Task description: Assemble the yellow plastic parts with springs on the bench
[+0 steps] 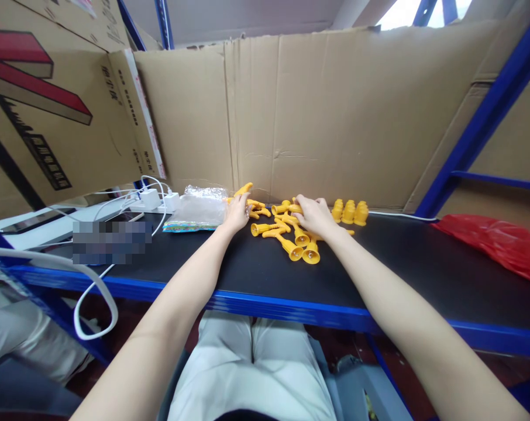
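Observation:
Several yellow plastic trumpet-shaped parts (286, 234) lie in a loose pile at the back of the black tabletop (230, 269). My left hand (237, 211) reaches into the pile's left side, fingers curled on a yellow part. My right hand (314, 214) rests palm down on top of the pile, fingers bent over the parts beneath it. To the right of that hand stand three yellow ribbed caps (349, 211) in a row. A clear plastic bag (198, 207) lies just left of my left hand.
Cardboard sheets (335, 111) wall the back and left. White chargers and cables (153, 200) sit at the left. A red plastic bag (497, 242) lies at the right. Blue shelf posts (484, 117) stand on the right; the table has a blue front edge (291, 310).

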Available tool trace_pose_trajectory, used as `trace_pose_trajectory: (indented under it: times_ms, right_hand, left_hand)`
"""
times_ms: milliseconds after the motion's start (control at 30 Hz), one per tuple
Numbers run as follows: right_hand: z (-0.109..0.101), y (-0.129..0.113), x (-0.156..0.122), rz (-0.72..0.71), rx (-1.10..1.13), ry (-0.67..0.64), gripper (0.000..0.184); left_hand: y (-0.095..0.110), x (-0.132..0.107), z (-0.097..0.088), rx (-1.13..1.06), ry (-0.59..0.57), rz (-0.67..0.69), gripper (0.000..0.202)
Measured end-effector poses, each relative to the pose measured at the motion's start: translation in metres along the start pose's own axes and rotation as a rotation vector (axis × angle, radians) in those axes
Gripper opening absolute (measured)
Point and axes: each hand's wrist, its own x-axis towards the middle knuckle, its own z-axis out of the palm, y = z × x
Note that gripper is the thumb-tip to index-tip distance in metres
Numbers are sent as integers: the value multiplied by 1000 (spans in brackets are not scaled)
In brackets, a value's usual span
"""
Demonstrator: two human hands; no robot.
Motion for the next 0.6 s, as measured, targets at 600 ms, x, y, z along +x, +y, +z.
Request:
trace_pose_trajectory:
  times_ms: [600]
  right_hand:
    - [-7,106,-10,856,147,564,28]
  left_hand:
    - [-30,6,28,0,-258,-137,46]
